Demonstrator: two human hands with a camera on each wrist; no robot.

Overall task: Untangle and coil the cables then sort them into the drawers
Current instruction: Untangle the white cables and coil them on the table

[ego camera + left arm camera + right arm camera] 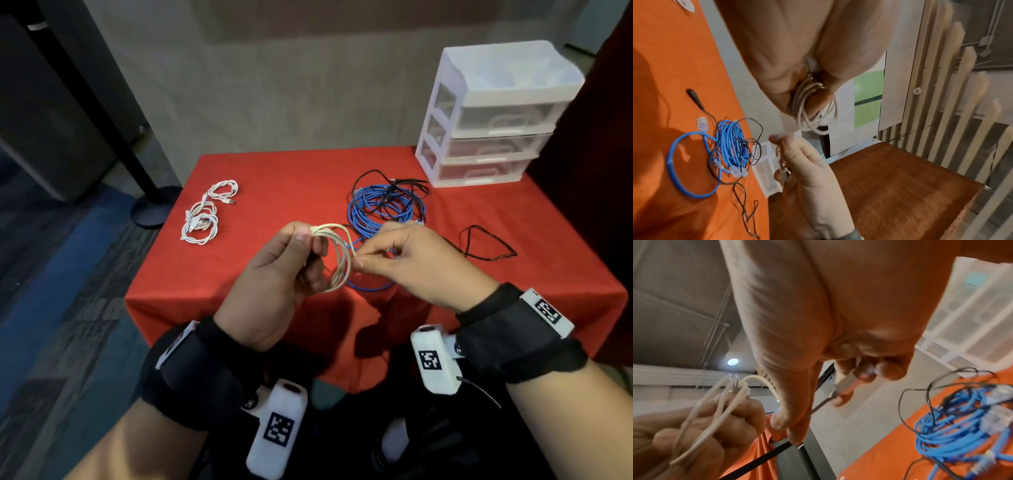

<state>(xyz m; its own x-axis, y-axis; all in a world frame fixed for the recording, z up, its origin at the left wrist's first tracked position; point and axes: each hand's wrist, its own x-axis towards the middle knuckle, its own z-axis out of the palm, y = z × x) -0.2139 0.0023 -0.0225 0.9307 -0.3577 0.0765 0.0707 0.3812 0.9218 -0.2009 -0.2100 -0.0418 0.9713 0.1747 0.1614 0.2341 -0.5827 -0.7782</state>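
A cream-white cable [339,263] is wound into a small coil above the red table's front half. My left hand [308,241] grips the coil at its top, thumb over the strands; in the left wrist view the loops [812,113] wrap round my fingers. My right hand [361,258] pinches the same cable's loose end just right of the coil, with its grey plug [784,174] tucked in the curled fingers. A blue cable bundle [383,209] tangled with a black cable lies behind the hands. The white three-drawer unit [493,116] stands at the back right, drawers closed.
Coiled white cables [202,219] lie on the red tablecloth [274,178] at the left. A thin black cable loop [486,243] lies at the right. A blue loop [692,164] lies under my hands. A black stand base [154,209] sits on the floor left of the table.
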